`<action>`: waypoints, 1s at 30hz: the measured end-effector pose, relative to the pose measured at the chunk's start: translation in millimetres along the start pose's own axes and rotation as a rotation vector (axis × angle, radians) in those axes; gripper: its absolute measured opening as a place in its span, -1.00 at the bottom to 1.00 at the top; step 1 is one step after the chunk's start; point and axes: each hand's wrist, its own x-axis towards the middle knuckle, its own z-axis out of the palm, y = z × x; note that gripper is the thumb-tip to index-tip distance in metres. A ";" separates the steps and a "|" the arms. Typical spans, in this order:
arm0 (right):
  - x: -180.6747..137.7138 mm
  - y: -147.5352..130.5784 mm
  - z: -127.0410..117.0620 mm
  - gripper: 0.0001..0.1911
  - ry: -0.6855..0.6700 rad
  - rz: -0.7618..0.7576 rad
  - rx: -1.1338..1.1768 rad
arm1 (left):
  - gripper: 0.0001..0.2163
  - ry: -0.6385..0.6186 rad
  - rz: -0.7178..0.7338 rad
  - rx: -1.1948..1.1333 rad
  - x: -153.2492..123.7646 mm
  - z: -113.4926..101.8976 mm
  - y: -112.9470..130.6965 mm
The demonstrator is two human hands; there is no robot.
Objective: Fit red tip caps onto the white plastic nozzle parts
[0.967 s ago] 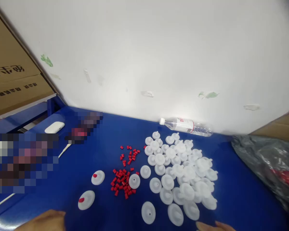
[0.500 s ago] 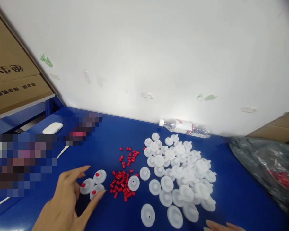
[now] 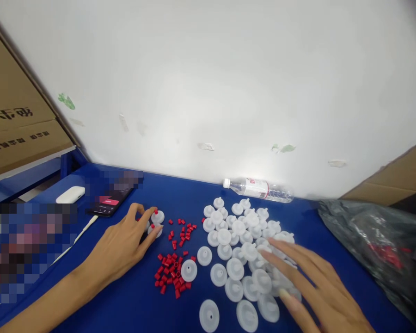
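Note:
Between the thumb and curled fingers of my left hand (image 3: 126, 240) is a small group of white plastic discs with red caps (image 3: 158, 217); the hand partly hides them. They rest on the blue table, pressed close together. My right hand (image 3: 319, 282), slightly blurred, is spread with nothing in its fingers over the right side of a heap of translucent white discs with stems (image 3: 251, 249). Whether its fingertips touch the discs I cannot tell. Small red caps (image 3: 169, 270) lie loose between the two hands, and one white disc (image 3: 189, 270) leans on their edge.
A clear plastic bottle (image 3: 260, 188) lies along the white wall (image 3: 194, 92). To the right is a dark plastic bag (image 3: 364, 249) with red pieces visible inside. A phone (image 3: 113, 201), a white case (image 3: 70, 194) and a white cable (image 3: 74, 240) are at the left of the blue table (image 3: 131, 305).
My left hand has moved away from me across the table, and the red-capped discs have shifted with it. My right hand has come from the bottom edge to over the heap.

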 end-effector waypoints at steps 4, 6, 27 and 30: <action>33.1 15.8 9.3 -0.39 -0.214 -0.023 0.013 | -0.47 0.141 0.099 0.019 15.6 -15.9 10.0; 41.5 21.3 19.7 -0.40 -0.299 -0.014 0.076 | -0.58 0.177 0.193 -0.034 22.7 -21.7 21.7; 97.0 11.2 24.4 -0.66 -0.171 0.259 0.463 | -0.95 0.131 0.357 -0.446 64.7 4.2 79.5; 92.2 8.4 34.7 -0.64 -0.092 0.289 0.493 | -0.94 0.278 0.409 -0.502 53.6 0.5 81.0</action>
